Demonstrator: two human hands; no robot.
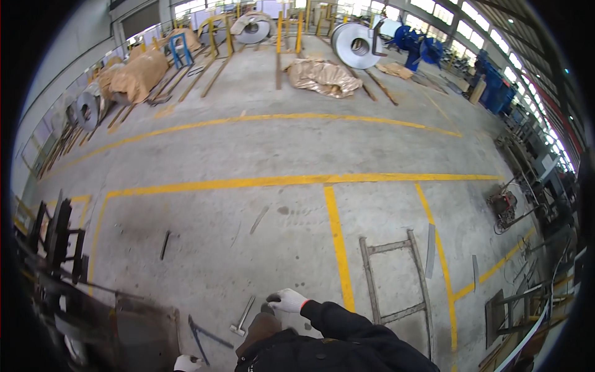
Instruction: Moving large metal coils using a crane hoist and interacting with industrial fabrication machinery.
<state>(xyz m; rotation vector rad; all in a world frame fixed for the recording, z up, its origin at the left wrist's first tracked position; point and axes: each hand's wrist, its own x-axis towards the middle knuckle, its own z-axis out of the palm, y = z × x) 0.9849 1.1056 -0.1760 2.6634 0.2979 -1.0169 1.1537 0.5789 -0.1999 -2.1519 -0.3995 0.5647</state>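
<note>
Down at the lower edge, left hand in a white glove, mostly cut off by the frame, resting against the dark metal sheet beside it; fingers too hidden to tell whether apart or closed. A little higher, right hand in a white glove with a dark sleeve behind it, raised in front of the chest, fingers curled loosely together around nothing visible, though small and blurred. Just left of and below those fingers, near but not touching, a hammer lying flat on the concrete floor, head toward the lower edge, handle slanting up and to the right. Left of the hammer, a thin bent metal strip, close to the sheet.

Further out to the right, a ladder-shaped steel frame flat on the floor, beside a yellow painted line. Loose flat steel strips just beyond that frame. On the left, a dark metal rack. At the right rim, a small red machine with cables and a metal stand.

Across the middle, more yellow lines running side to side. Far off, steel coils, bundles wrapped in brown paper, yellow posts and blue machinery under the windows.
</note>
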